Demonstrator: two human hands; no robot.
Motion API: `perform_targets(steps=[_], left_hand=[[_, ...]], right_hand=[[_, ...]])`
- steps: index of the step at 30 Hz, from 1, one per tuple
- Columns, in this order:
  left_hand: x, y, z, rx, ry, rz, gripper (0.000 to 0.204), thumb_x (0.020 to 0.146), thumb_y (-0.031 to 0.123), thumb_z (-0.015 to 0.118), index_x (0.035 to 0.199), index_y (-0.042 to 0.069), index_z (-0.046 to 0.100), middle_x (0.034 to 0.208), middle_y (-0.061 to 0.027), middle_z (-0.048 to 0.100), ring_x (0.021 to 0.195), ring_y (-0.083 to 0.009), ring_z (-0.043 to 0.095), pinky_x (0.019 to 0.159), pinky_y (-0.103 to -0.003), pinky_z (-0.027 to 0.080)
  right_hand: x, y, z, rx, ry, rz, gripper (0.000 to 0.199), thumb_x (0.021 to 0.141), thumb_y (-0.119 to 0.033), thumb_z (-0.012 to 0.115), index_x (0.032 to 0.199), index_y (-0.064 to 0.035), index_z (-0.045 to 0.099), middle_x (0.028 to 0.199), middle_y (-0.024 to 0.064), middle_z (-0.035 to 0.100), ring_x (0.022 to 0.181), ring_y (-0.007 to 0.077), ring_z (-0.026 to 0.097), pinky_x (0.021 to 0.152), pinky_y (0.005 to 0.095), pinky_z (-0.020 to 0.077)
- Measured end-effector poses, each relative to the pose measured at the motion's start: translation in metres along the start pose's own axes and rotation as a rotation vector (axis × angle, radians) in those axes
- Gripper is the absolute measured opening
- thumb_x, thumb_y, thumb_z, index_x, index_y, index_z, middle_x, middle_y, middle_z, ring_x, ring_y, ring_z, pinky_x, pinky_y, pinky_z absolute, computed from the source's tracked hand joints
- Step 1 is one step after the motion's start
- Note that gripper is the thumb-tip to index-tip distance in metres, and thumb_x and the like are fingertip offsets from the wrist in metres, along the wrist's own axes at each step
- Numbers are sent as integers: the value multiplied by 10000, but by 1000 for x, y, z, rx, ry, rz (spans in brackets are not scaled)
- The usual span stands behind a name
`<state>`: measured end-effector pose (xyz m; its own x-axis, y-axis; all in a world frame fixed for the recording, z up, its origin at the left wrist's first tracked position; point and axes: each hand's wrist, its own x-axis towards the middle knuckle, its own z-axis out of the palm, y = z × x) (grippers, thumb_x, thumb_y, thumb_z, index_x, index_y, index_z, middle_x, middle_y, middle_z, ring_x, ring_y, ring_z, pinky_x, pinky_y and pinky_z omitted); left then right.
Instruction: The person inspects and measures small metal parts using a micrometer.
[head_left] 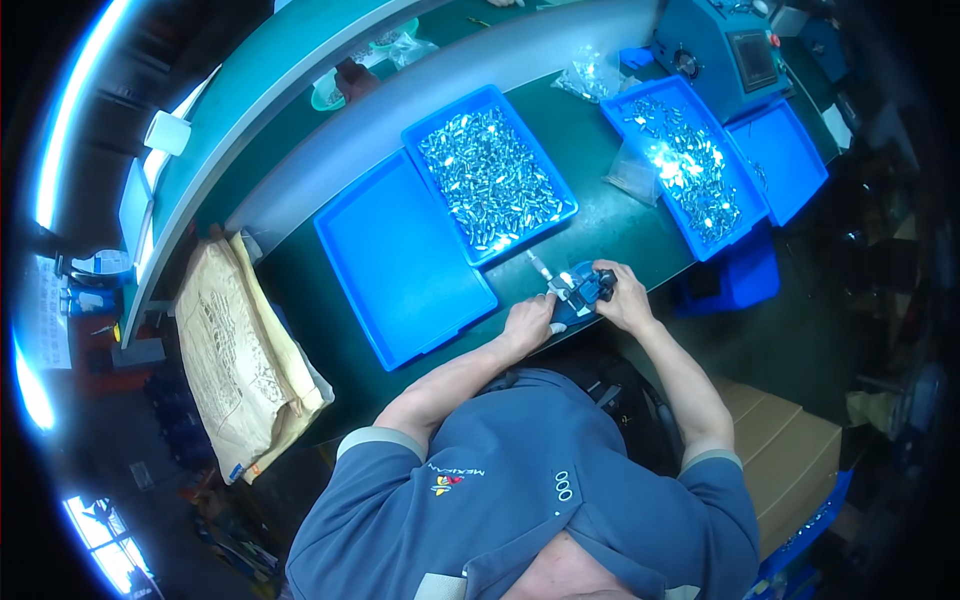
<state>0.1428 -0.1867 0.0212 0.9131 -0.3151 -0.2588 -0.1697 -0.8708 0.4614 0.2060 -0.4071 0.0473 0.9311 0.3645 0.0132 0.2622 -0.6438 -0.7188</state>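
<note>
At the table's front edge sits a small blue bench fixture point(576, 290) with silver metal parts and a silver rod pointing away from me. My left hand point(530, 324) is closed at the fixture's left side, its fingertips against the metal; whether a small part is pinched there is too small to tell. On the other side, my right hand point(627, 298) has its fingers curled round a black knob point(605, 284) of the fixture. Just beyond is a blue tray point(567, 211) full of small shiny metal pins. Overlapping it on the left lies another blue tray point(400, 262) with its flat bottom showing.
More metal pins lie in a blue tray point(748, 224) at the right, beside clear plastic bags point(634, 178) and another blue tray point(790, 165). A machine with a screen point(754, 60) stands behind. A brown paper sack point(235, 360) is at the left. A raised shelf point(290, 50) runs along the back.
</note>
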Motion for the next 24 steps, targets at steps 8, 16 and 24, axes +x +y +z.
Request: perform_targets(steps=[8, 16, 24], left_hand=[[-4, -28, -10, 118, 95, 63, 699, 776, 282, 775, 1314, -51, 479, 907, -148, 662, 818, -316, 682, 657, -418, 550], [9, -57, -20, 214, 106, 190, 185, 784, 50, 622, 962, 19, 585, 856, -147, 667, 811, -314, 689, 646, -423, 562], [25, -80, -37, 413, 149, 317, 55, 817, 106, 570, 847, 80, 607, 808, -89, 642, 824, -243, 640, 705, -384, 505]], right_hand=[[-26, -16, 0, -93, -129, 31, 903, 615, -139, 862, 1380, -50, 391, 1373, 152, 472, 1251, 370, 473, 1001, 430, 470], [-35, -4, 7, -152, -69, -156, 664, 631, 55, 767, 1232, -33, 498, 1176, 148, 547, 1097, 370, 559, 891, 431, 511], [-50, -17, 47, -133, 80, -44, 522, 591, -16, 824, 1018, -37, 526, 991, 141, 544, 963, 354, 578, 799, 418, 513]])
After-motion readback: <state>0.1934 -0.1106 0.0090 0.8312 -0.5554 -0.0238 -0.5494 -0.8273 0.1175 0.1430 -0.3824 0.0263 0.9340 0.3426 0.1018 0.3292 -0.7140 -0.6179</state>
